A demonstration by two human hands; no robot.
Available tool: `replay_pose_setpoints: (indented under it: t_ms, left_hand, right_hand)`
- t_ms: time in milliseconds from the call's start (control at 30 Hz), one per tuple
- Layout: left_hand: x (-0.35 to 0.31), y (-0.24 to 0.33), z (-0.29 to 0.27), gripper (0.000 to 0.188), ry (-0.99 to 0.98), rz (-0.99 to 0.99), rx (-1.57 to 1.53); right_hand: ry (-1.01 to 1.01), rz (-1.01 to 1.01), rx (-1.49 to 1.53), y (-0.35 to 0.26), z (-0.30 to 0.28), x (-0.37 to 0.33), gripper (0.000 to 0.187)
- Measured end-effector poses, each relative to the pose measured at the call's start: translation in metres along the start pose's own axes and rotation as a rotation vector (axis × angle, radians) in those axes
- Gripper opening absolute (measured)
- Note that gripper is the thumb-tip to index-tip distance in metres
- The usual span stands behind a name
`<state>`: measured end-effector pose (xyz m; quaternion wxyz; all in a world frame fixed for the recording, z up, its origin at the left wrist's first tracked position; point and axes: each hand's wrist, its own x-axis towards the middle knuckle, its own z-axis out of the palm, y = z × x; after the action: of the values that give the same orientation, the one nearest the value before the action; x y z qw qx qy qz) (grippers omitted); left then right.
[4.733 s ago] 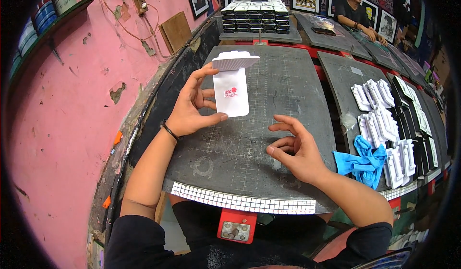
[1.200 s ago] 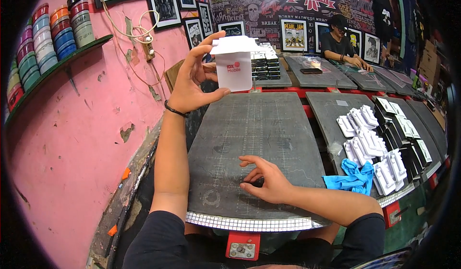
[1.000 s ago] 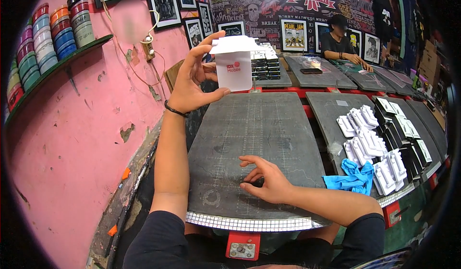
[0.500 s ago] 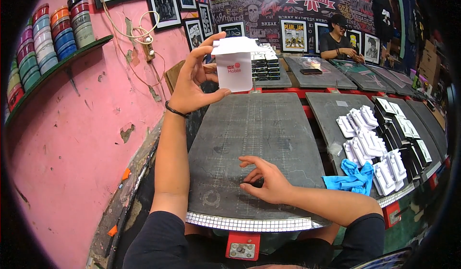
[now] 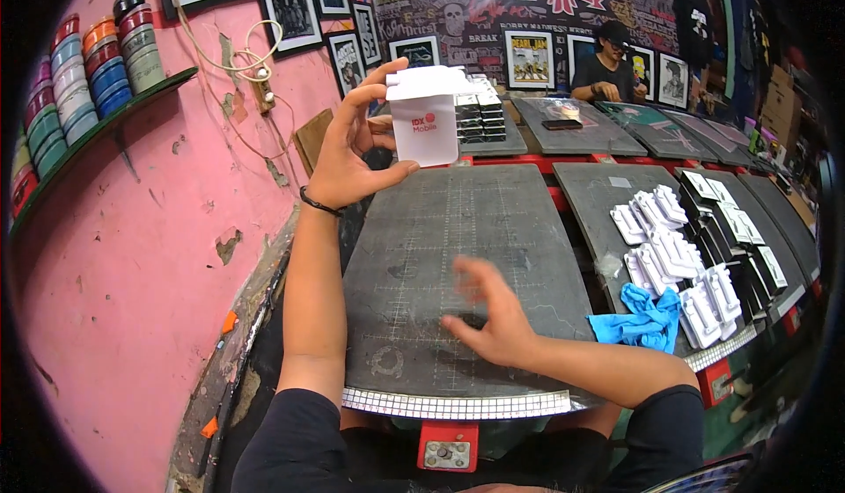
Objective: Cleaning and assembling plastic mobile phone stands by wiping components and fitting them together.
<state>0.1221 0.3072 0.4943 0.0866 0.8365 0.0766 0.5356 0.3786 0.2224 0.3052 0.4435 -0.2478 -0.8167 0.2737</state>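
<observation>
My left hand [image 5: 356, 145] holds up a white plastic piece [image 5: 425, 128] by its side edge, thumb below and fingers behind. The piece has a flat panel with a small red print and a ledge sticking out along its top. Over the dark platen board [image 5: 414, 229] hovers my right hand [image 5: 493, 317], holding nothing. Its thumb and fingers are apart, and the fingertips are blurred by motion.
On the board to the right lie several white plastic pieces [image 5: 664, 255], black-and-white boxes [image 5: 735, 216] and a blue cloth [image 5: 638, 321]. Similar boxes [image 5: 480, 119] are stacked beyond the near board. A phone [image 5: 562, 125] lies farther back, near a seated person [image 5: 607, 75]. Paint tubs [image 5: 106, 66] line the left shelf.
My right hand's fingers have lifted and spread farther from the thumb. My left hand still holds the white piece in nearly the same place. The view has shifted slightly.
</observation>
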Motion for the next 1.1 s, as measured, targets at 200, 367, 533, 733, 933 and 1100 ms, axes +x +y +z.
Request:
replay_pose_setpoints:
  t_ms: [200,367,533,733,933,1100]
  left_hand:
    - [0.004,-0.004,0.001,0.086,-0.019,-0.049,-0.044]
    - [0.0,-0.009,-0.003,0.085,-0.015,-0.051,-0.092]
    - [0.001,-0.007,0.003,0.084,-0.001,-0.082,-0.096]
    - [-0.005,-0.016,-0.001,0.097,-0.034,-0.075,-0.055]
    - [-0.012,-0.023,-0.016,0.096,-0.005,-0.039,-0.043]
    - [-0.006,-0.032,0.002,0.092,0.035,-0.009,-0.087]
  right_hand:
    - [0.673,-0.018,-0.072,-0.045,-0.021,0.039,0.107]
    - [0.964,0.183,0.264,-0.066,-0.029,0.068,0.106]
    - [1.158,0.227,0.199,-0.073,-0.028,0.064,0.103]
    - [1.198,0.19,-0.031,-0.051,-0.011,0.057,0.104]
    - [1.177,0.233,-0.091,-0.067,0.005,0.066,0.105]
    - [1.137,0.205,-0.256,-0.057,-0.003,0.059,0.106]
